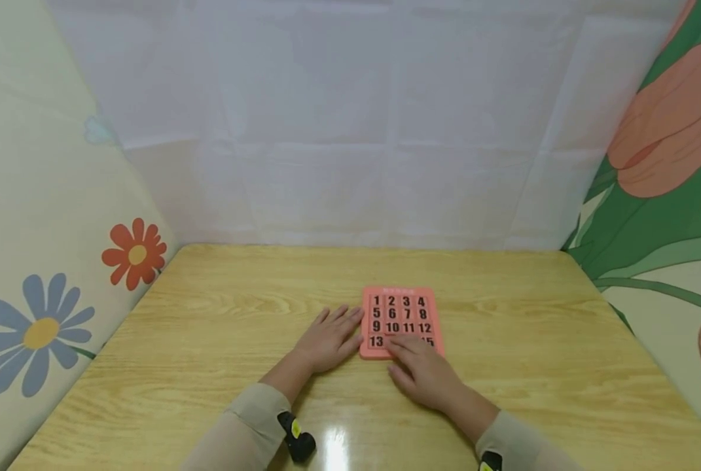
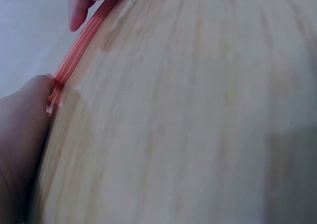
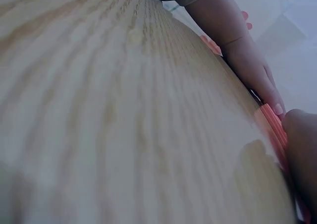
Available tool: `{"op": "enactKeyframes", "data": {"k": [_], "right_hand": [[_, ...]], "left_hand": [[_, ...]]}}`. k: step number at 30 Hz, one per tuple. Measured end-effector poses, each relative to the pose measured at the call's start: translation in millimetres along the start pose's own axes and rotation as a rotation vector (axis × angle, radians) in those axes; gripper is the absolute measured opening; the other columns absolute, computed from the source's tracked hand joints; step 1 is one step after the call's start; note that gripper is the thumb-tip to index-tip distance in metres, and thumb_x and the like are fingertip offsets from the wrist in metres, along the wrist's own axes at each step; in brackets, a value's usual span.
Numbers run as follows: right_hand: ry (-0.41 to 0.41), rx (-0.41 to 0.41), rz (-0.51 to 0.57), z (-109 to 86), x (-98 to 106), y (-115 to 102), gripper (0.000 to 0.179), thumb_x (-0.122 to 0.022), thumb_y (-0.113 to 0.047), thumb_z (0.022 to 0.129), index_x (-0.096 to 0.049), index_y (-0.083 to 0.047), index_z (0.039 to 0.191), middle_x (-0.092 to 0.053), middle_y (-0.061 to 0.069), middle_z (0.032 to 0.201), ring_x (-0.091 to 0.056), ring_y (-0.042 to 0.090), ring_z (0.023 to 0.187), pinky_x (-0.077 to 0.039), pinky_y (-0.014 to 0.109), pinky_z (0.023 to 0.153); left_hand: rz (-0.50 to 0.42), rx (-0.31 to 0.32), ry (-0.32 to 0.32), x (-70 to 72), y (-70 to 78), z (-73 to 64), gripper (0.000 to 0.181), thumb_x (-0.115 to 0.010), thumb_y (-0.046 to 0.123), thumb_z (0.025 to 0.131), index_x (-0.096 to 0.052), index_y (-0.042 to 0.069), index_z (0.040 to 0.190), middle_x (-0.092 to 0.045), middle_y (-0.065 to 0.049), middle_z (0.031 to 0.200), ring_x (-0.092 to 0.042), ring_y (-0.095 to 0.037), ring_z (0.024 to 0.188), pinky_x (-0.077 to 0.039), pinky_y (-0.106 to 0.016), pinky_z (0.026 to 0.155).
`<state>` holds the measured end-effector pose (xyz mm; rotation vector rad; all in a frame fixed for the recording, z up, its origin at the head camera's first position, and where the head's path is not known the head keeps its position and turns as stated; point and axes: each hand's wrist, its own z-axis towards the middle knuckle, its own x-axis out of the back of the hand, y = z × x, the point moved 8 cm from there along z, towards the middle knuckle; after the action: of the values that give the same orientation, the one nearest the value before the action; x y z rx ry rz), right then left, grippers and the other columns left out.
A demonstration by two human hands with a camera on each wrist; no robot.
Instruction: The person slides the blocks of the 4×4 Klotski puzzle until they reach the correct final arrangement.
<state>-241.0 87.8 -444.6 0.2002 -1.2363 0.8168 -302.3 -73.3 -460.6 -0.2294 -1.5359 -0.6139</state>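
Observation:
A pink sliding number puzzle (image 1: 400,320) lies flat on the table, its tiles marked with black numbers. The top three rows read 1 to 12 in order; 13 and 15 show in the bottom row. My left hand (image 1: 329,339) lies on the table with fingers extended, its fingertips and thumb at the puzzle's left edge. Over the bottom row reaches my right hand (image 1: 425,376), fingertips on the tiles beside the 13 and covering part of that row. The left wrist view shows the puzzle's side edge (image 2: 79,48) by the left thumb (image 2: 37,92).
The wooden table (image 1: 238,281) has a white sheet (image 1: 326,131) hanging behind it. Flower-patterned cloths stand at the left (image 1: 38,196) and right (image 1: 668,229). A black wrist strap (image 1: 296,438) sits on the left sleeve.

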Motion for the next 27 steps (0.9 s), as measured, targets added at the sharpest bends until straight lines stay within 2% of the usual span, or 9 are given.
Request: {"op": "enactKeyframes", "data": {"k": [5, 14, 27], "right_hand": [[0.024, 0.008, -0.024, -6.9, 8.1, 7.6, 0.043, -0.063, -0.029, 0.093, -0.063, -0.007, 0.13, -0.06, 0.009, 0.137, -0.055, 0.027, 0.129, -0.042, 0.044, 0.111], [0.009, -0.043, -0.026, -17.6, 12.2, 21.9, 0.043, -0.062, -0.029, 0.093, -0.063, -0.008, 0.131, -0.061, 0.008, 0.136, -0.055, 0.026, 0.129, -0.043, 0.044, 0.111], [-0.013, -0.055, 0.0, -19.0, 8.2, 20.0, 0.043, -0.061, -0.031, 0.094, -0.063, -0.007, 0.131, -0.061, 0.008, 0.136, -0.054, 0.027, 0.129, -0.042, 0.045, 0.111]], "left_hand": [[0.0, -0.005, 0.005, 2.4, -1.1, 2.2, 0.059, -0.038, 0.044, 0.104, -0.033, 0.013, 0.154, -0.035, -0.004, 0.159, -0.025, -0.03, 0.15, -0.014, -0.054, 0.124], [0.016, 0.01, -0.04, 1.8, -2.0, 3.1, 0.061, -0.034, 0.047, 0.104, -0.026, 0.016, 0.156, -0.029, -0.001, 0.162, -0.019, -0.027, 0.152, -0.01, -0.052, 0.125], [0.012, 0.007, -0.039, 0.3, -0.1, 0.9, 0.061, -0.035, 0.047, 0.104, -0.027, 0.016, 0.156, -0.029, -0.001, 0.161, -0.02, -0.027, 0.152, -0.011, -0.052, 0.125]]}}
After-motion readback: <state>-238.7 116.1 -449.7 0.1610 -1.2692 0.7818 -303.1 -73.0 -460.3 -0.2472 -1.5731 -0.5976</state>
